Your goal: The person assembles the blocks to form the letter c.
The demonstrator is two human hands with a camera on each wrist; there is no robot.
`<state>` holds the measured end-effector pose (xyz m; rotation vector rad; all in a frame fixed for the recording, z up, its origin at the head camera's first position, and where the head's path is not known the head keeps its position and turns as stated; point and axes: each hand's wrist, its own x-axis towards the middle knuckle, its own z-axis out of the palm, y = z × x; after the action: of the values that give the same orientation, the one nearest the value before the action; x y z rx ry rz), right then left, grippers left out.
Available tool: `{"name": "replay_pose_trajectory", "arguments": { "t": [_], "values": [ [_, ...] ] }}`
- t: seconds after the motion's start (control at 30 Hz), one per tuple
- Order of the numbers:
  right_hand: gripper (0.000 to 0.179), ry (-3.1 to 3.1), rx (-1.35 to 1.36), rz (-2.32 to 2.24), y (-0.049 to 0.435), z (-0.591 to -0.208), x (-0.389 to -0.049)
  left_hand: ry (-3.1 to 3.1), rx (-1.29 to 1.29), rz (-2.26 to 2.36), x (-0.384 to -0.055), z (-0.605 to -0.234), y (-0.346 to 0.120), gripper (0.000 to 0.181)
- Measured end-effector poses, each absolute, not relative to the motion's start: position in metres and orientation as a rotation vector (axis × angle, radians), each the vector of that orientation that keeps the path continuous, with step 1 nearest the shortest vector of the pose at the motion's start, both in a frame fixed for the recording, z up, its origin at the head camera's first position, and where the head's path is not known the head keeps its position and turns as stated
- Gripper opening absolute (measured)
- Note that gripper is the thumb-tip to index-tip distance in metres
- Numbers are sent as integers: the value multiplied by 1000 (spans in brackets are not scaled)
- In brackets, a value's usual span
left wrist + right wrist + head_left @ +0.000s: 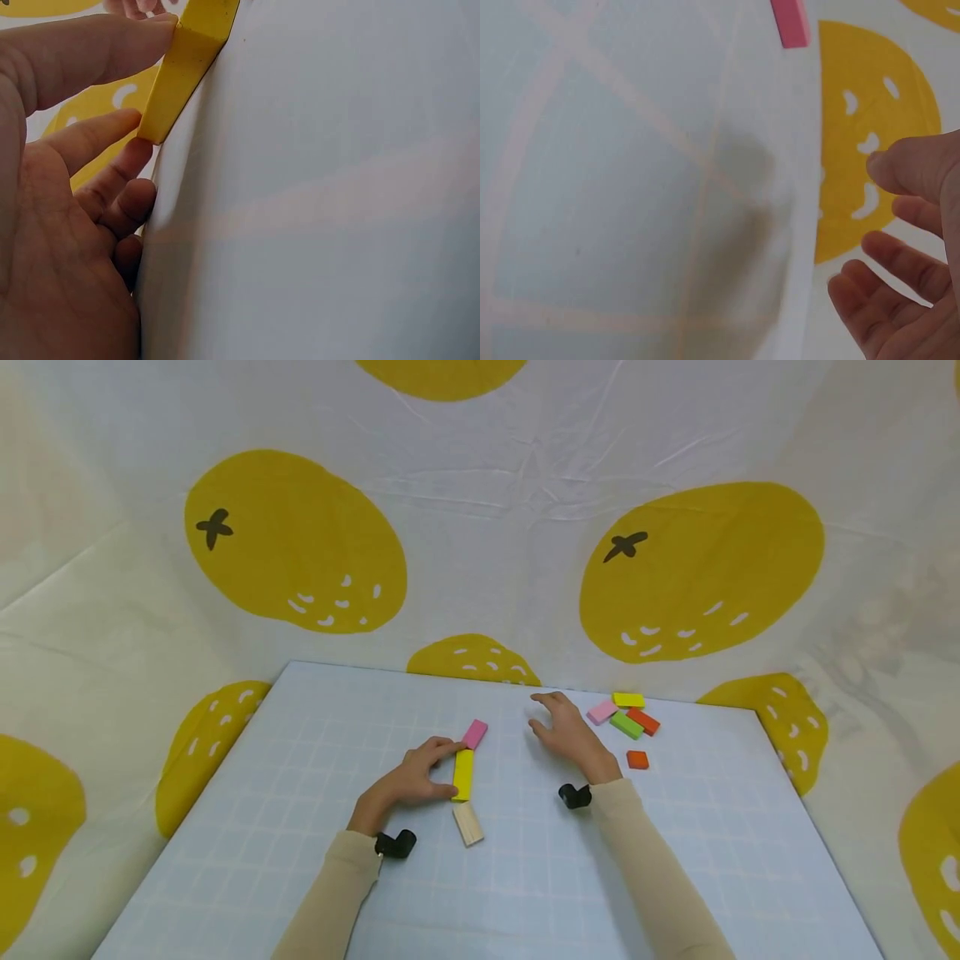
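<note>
My left hand (414,775) pinches a yellow block (463,775) between thumb and fingers, the thumb at its near end and the fingertips at its far end. In the left wrist view that yellow block (184,67) shows from its side, close to the table surface. A pink block (476,734) lies just beyond it, and a plain wooden block (468,824) lies just on the near side, so they form a rough line. My right hand (564,731) hovers over the table to the right of them, fingers apart and holding nothing. The right wrist view also catches the pink block (791,22).
At the back right lie a light pink block (602,712), a yellow block (628,700), a green block (626,725) and an orange-red block (643,722), with a short orange piece (637,760) nearer. A patterned cloth (495,568) hangs behind the checked table (300,760).
</note>
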<state>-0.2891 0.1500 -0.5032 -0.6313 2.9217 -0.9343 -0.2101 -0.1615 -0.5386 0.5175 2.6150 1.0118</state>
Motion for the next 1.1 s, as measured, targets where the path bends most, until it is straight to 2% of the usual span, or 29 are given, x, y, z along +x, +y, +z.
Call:
{"name": "replay_pose_trajectory", "arguments": {
  "t": [0.67, 1.1],
  "values": [
    [51, 3001, -367, -843, 201, -505, -297, 2612, 569, 1004, -209, -544, -162, 77],
    [51, 3047, -264, -942, 223, -505, -299, 2622, 552, 1007, -211, -543, -165, 77]
  ]
}}
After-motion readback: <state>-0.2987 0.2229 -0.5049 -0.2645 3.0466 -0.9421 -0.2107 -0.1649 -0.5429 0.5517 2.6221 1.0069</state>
